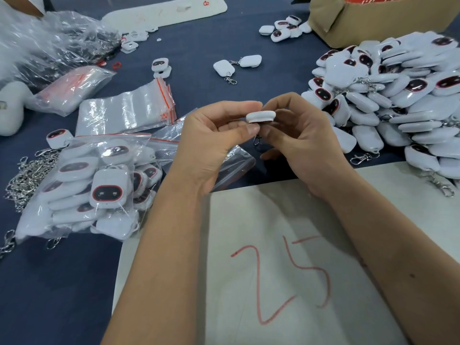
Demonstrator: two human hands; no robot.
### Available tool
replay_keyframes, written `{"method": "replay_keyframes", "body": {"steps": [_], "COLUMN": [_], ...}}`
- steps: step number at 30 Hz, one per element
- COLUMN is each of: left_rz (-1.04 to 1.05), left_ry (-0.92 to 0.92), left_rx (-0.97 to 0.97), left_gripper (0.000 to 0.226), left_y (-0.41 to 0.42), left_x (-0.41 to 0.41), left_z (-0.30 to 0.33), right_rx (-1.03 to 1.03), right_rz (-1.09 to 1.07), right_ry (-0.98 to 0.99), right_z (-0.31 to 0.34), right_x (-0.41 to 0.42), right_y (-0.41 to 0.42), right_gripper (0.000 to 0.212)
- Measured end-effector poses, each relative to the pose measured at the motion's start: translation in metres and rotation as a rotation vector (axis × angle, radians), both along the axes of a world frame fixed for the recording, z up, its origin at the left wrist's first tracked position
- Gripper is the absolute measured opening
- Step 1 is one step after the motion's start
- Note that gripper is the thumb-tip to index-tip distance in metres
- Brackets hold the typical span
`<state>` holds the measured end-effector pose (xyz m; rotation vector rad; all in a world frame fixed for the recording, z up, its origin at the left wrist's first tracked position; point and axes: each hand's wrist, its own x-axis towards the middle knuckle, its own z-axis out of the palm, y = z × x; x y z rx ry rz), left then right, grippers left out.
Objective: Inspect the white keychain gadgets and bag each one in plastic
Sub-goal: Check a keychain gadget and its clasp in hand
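Both hands hold one white keychain gadget (260,116) edge-on above the middle of the table. My left hand (214,138) pinches its left end between thumb and fingers. My right hand (298,140) grips its right end, and the metal clasp (257,140) dangles below between the hands. A large heap of unbagged white gadgets (398,103) lies at the right. Bagged gadgets (99,188) are piled at the left. A stack of empty zip bags (127,110) with red strips lies beyond that pile, and one loose bag (234,165) lies under my left hand.
A white sheet (273,270) marked "25" in red lies under my forearms. Loose metal chains (27,175) sit at the far left. A cardboard box (373,18) stands at the back right, crumpled plastic (49,41) at the back left. Several stray gadgets (236,64) dot the dark cloth.
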<state>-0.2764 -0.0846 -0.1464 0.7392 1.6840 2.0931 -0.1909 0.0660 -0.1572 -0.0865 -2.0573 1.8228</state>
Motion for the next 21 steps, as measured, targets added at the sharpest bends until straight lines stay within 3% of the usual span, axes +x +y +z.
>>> {"method": "replay_keyframes", "body": {"steps": [5,9,12,21], "left_rz": [0.073,-0.078,-0.193,-0.21], "left_ry": [-0.126,-0.208,-0.274,-0.431], "left_rx": [-0.105,-0.187,-0.216,-0.178], "left_gripper": [0.016,0.026,0.015,0.02], "left_y": [-0.001,-0.002,0.001,-0.002], "left_x": [0.0,0.005,0.01,0.013], "left_z": [-0.001,0.001,0.005,0.012], "right_rx": [-0.022,-0.002,0.035,-0.015], "right_rz": [-0.171,-0.267,-0.25,-0.112], "right_ry": [0.003,-0.04,-0.106,-0.129], "right_z": [0.0,-0.002,-0.002,0.003], "right_x": [-0.001,-0.005,-0.006,-0.002], "right_y": [0.001,0.005,0.005,0.005], "right_gripper": [0.011,0.018,0.028,0.035]}}
